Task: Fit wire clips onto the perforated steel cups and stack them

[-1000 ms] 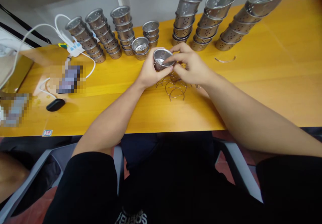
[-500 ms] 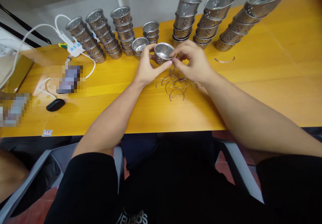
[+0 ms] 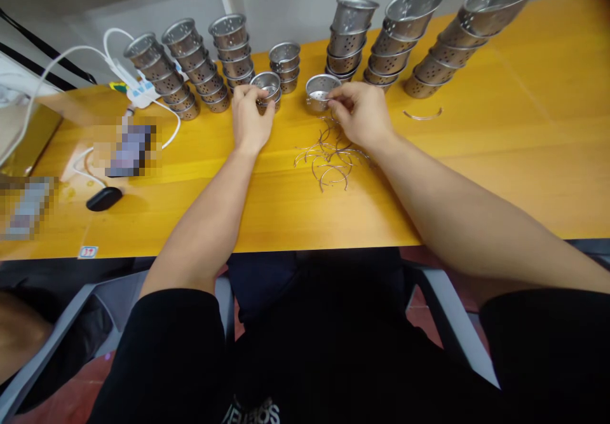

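Observation:
My right hand (image 3: 359, 112) pinches the rim of a small perforated metal cup (image 3: 318, 95), held upright near the middle of the yellow table. My left hand (image 3: 251, 119) is at a short stack of similar cups (image 3: 267, 85), its thumb and fingers closed around the near left side. Below the right hand's cup lies a loose heap of thin curved wires (image 3: 333, 157). Behind, between the hands, stands another short stack of cups (image 3: 284, 67).
Tall leaning cup stacks (image 3: 164, 77) (image 3: 229, 49) stand at the back left, others (image 3: 350, 36) (image 3: 443, 55) at the back right. A curved wire (image 3: 423, 117) lies at right. A power strip (image 3: 142, 93), phone (image 3: 132, 150) and black case (image 3: 105, 199) are at left.
My left hand has let go of the single cup and moved left to the short stack. My right hand has moved slightly right with the cup.

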`<action>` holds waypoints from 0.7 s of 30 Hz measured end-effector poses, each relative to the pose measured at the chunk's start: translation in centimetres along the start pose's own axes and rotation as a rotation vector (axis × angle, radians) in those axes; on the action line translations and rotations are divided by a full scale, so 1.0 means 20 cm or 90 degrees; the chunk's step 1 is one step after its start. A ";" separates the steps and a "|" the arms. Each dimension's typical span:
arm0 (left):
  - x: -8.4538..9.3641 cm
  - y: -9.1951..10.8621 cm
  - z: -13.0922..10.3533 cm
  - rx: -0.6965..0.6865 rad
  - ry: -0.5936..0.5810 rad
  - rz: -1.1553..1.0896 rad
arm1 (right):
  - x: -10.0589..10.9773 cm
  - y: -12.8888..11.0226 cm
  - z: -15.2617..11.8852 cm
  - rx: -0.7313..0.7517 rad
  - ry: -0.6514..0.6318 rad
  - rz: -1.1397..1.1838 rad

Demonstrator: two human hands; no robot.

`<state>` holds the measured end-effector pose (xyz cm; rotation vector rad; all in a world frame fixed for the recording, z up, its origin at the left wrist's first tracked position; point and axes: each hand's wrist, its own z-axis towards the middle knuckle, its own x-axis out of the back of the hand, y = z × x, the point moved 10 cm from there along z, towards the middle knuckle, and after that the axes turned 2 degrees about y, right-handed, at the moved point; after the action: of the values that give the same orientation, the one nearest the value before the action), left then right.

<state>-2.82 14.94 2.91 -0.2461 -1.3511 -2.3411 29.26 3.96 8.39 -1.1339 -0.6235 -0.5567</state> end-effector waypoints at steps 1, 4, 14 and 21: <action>0.00 0.00 0.00 0.006 0.001 -0.001 | 0.00 0.01 0.00 -0.003 0.000 0.000; 0.01 0.03 -0.01 0.006 0.004 0.022 | -0.01 0.01 0.00 -0.007 -0.009 -0.010; 0.01 0.17 -0.06 -0.082 0.019 0.003 | -0.06 0.02 0.02 0.014 -0.047 -0.101; 0.01 0.36 -0.11 -0.130 0.022 0.011 | -0.11 0.04 0.02 0.027 -0.080 -0.139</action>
<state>0.38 9.82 7.38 -0.2752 -1.0895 -2.4582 28.17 4.73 6.53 -1.0732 -0.8711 -0.6591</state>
